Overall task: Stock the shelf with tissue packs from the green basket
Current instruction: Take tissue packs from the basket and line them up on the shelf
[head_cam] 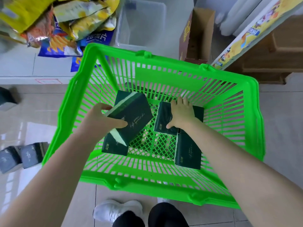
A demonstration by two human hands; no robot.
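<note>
Four packs [188, 151] occupy the basket [155, 74] at frame centre: the left hand [101, 120] pinches a tilted pack [136, 115], the right hand [182, 113] curls its fingers [182, 101] over a flat pack [162, 120], and all look light, soft and slick, best gripped across the width.

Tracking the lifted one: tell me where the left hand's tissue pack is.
Head view: the tissue pack is held tilted by the left hand inside the green basket, left of centre, above another pack on its floor.
</note>
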